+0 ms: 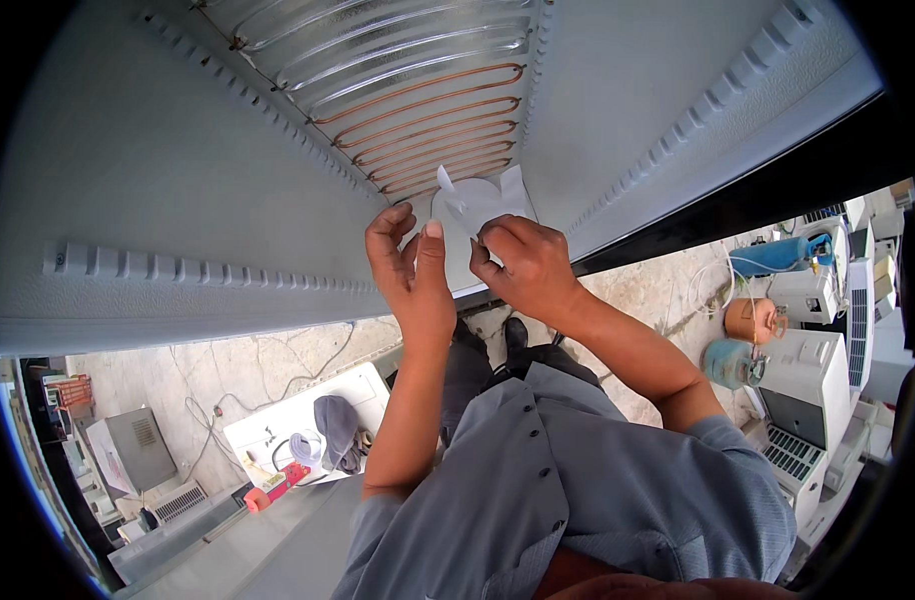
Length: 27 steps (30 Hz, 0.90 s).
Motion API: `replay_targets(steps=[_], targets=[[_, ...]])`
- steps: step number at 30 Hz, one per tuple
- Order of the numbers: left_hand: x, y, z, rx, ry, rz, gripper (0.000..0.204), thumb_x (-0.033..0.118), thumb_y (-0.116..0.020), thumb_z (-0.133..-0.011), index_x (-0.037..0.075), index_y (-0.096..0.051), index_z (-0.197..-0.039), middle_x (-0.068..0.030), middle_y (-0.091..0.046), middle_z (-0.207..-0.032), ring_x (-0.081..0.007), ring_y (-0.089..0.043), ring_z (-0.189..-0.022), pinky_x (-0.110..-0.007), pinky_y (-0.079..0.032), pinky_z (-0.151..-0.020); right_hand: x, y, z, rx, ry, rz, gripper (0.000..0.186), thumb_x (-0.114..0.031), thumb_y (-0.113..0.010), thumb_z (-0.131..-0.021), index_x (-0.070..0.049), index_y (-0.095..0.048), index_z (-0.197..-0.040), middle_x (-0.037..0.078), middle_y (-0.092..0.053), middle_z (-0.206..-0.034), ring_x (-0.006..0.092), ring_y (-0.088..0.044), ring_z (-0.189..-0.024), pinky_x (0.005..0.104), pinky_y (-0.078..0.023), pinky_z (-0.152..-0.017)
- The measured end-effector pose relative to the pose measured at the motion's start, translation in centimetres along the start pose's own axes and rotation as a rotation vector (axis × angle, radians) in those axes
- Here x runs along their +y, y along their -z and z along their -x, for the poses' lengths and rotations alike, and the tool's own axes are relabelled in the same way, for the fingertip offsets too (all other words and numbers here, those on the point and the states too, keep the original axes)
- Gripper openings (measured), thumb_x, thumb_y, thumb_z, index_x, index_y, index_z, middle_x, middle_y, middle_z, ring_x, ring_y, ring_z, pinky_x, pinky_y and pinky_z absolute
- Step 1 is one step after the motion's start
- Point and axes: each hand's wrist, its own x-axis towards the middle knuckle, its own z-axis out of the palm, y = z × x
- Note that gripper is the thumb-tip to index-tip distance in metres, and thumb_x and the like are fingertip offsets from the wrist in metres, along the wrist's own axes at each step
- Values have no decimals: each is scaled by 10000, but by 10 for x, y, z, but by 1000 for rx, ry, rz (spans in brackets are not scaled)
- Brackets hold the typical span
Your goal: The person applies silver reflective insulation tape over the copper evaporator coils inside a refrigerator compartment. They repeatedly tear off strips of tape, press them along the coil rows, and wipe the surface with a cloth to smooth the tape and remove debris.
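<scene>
Both arms reach into a white refrigerator cabinet [218,200]. Copper tubing [428,115] runs in loops along its back wall, the farther loops covered by shiny foil tape [368,45]. My left hand [413,270] is raised with curled fingers, its thumb standing apart from them and nothing visible between. Beside it, my right hand [528,265] pinches the lower end of a thin, pale strip [456,200] that curls upward. Whether it is tape or backing paper, I cannot tell. Behind the hands, a rounded white part [513,195] sits at the cabinet's near end.
Ribbed shelf supports [178,265] line the side walls. At lower left, a white panel [368,385] bears a grey cloth [338,430], a clear roll [305,448] and tools. Gas cylinders [778,255] and air-conditioner units [813,380] stand at right. Cables [278,390] cross the floor.
</scene>
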Motion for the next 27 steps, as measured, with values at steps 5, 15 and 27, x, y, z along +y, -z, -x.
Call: replay_targets(steps=[5,15,27], targets=[[20,15,17,-52,364,206,307,312,-682,-961,40,-566,-1045,-64,-605,-977,-159,-607,-889,-324,-523,-811,-17,-5,4,-35,132,-41,222,-12,-780,-660,-50,-619,-808,54,-664,-852,232,-653,-674,338,-530,-548],[24,60,7,-114,756,62,380,483,-621,-922,109,-574,-881,-11,-554,-733,-161,-617,-713,-340,-545,-680,-5,-29,22,-163,377,-7,193,-85,-733,-671,-71,-628,-833,26,-654,-942,191,-638,-713,320,-534,-570],[-21,83,9,-164,687,174,79,125,-605,-900,69,-645,-861,-14,-602,-719,-138,-607,-669,-292,-537,-703,0,-45,38,-298,295,-154,225,-114,-716,-720,-93,-656,-936,27,-629,-952,198,-644,-763,314,-540,-586]])
